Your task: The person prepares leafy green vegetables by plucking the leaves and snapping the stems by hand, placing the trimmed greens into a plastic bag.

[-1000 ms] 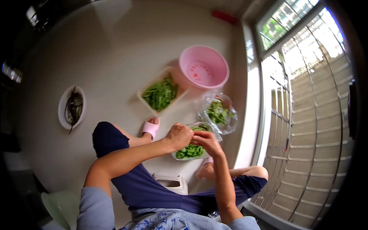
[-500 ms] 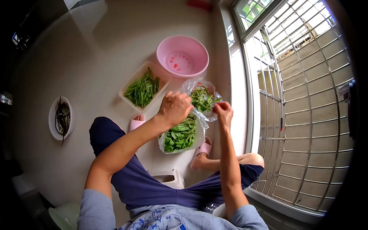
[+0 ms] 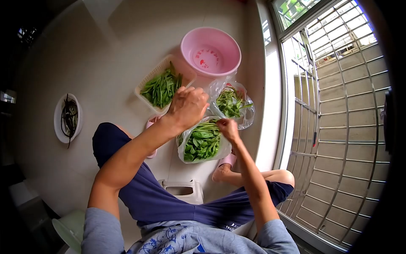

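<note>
My left hand (image 3: 188,106) is closed, fingers curled down, between the cream basket (image 3: 143,99) and the clear plastic bags; whatever it grips is hidden beneath it. My right hand (image 3: 228,128) is also closed, fingertips pinched at the upper right of the leafy greens (image 3: 202,144). Anything in that pinch is too small to make out. The greens fill an open plastic bag (image 3: 225,149) on the floor between my feet. Another clear bag (image 3: 248,117) just beyond holds loose stems and leaves (image 3: 229,103). Long green pieces (image 3: 160,89) lie in the cream basket.
A pink basin (image 3: 211,51) stands behind the basket and bags. To the left, a white oval basket (image 3: 60,122) contains dark, thin strands. A low plastic stool (image 3: 192,191) is between my legs. A barred window (image 3: 342,122) and its sill line the right side.
My right hand has moved left and toward me, from the far bag's edge to the nearer bag of greens. My left hand stays closed near the basket. The camera view has shifted slightly.
</note>
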Motion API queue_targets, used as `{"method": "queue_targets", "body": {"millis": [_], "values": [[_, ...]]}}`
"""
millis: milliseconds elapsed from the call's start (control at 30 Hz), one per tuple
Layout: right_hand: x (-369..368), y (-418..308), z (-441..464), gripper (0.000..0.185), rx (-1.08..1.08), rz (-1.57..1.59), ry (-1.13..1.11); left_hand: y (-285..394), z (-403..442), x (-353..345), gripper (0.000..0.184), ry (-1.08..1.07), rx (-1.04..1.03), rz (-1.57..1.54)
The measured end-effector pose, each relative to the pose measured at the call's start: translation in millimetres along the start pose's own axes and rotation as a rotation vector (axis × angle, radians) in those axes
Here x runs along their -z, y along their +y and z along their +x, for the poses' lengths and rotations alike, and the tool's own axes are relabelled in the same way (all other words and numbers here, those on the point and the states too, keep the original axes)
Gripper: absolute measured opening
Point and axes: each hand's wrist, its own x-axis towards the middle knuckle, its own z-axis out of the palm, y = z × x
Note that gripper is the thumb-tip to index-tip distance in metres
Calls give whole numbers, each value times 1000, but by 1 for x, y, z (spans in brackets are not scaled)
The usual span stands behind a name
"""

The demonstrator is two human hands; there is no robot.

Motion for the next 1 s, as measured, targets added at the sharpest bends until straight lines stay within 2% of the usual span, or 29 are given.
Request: {"method": "queue_targets", "body": {"millis": [33,100,133,200,233,300,333,367,400,467,533,567,600,733,833,900,1000], "values": [[-23,23,-1,16,20,-18,-45,1,-1,0,11,0,-13,0],[-53,46,-9,19,-186,-211,-134,1,-3,-1,11,2,-18,2],[-62,48,-17,22,-169,-356,-79,0,-4,-2,11,-11,-21,10],[-84,73,-27,25,-166,-426,120,-1,-6,-2,12,-21,-20,23],[-90,78,-32,25,-160,-423,117,-1,-7,-1,12,-19,-25,22],[-97,83,-38,22,-191,-374,257,-3,-9,0,12,-24,-28,16],[-96,83,-37,22,-190,-372,253,-5,-10,0,12,-27,-25,19],[-92,84,-37,16,-208,-384,176,-6,-12,0,13,-10,-41,16],[-88,88,-37,19,-227,-396,99,-7,-14,0,13,6,-57,13],[-81,95,-36,17,-244,-380,96,-9,-16,0,13,-11,-56,18],[-62,76,-37,14,-421,-228,-99,-10,-16,0,13,-23,-60,22],[-50,52,-43,15,-473,-14,-115,-11,-16,-1,13,-32,-70,36],[-45,43,-48,15,-474,-16,-112,-11,-16,-2,13,-40,-80,49],[-24,22,-58,15,-372,448,-151,-10,-16,-1,13,-121,-53,66],[4,-11,-62,16,-328,597,-188,-15,-18,-7,15,-178,-89,137],[23,-28,-64,15,-319,634,-239,-15,-18,-7,17,-485,-36,177],[52,-62,-71,15,-280,655,-269,-19,-24,-23,16,-536,-72,170]]}}
